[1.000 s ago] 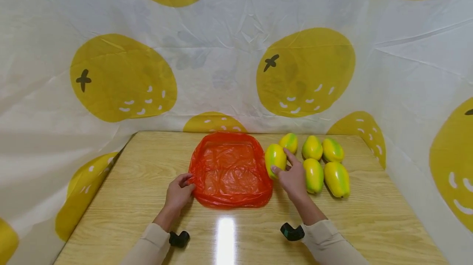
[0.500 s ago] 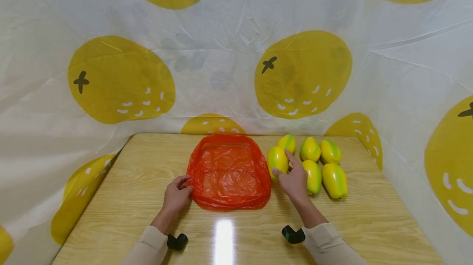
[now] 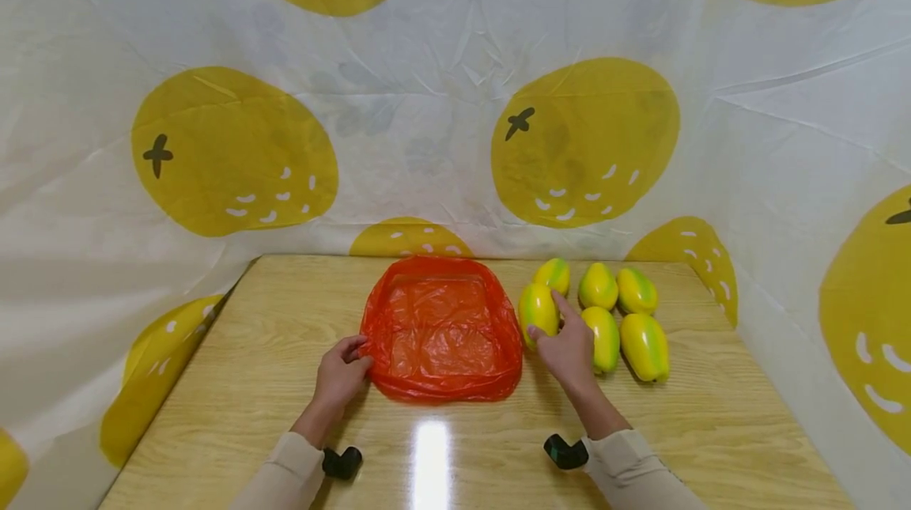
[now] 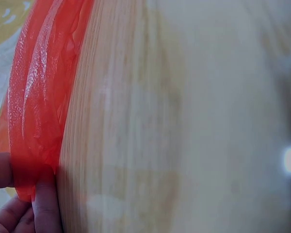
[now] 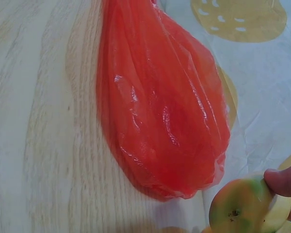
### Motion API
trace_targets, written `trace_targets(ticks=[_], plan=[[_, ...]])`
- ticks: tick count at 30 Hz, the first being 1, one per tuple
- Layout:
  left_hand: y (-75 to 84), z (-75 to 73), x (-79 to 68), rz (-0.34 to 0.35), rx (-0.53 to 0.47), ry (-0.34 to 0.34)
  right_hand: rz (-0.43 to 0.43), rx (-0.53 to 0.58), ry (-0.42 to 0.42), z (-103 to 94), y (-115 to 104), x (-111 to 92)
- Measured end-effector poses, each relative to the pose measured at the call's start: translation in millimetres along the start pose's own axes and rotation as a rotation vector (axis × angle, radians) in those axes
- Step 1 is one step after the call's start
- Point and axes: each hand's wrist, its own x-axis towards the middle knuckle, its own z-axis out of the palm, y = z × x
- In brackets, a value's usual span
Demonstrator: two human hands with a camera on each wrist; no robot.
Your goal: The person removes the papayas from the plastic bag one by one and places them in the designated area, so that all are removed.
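Observation:
A red plastic bag (image 3: 444, 328) lies spread in a rough square on the table, its rim gathered up around a flat middle. At its left edge my left hand (image 3: 340, 375) pinches the rim; in the left wrist view the red film (image 4: 39, 107) runs between thumb and fingers. My right hand (image 3: 568, 348) grips a yellow-green papaya (image 3: 537, 312) between thumb and fingers, just right of the bag. The right wrist view shows that papaya's end (image 5: 237, 208) beside the bag's side (image 5: 169, 111), apart from it.
Several more papayas stand to the right: one behind (image 3: 553, 276), two at the back right (image 3: 598, 286), two in front (image 3: 645, 346). A fruit-print cloth (image 3: 413, 138) hangs behind the wooden table (image 3: 285, 296). Each wrist wears a black camera (image 3: 565, 451).
My right hand and the papaya in it have shifted slightly rightward, away from the bag. The left hand keeps its hold on the rim.

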Motion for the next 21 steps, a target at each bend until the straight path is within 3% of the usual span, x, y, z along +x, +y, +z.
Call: trace_targets(ticks=[21], plan=[[-1.2,1.1,0.8,-0.007,0.011,0.005,-0.01,-0.041,-0.017,3.7,9.4,-0.2]])
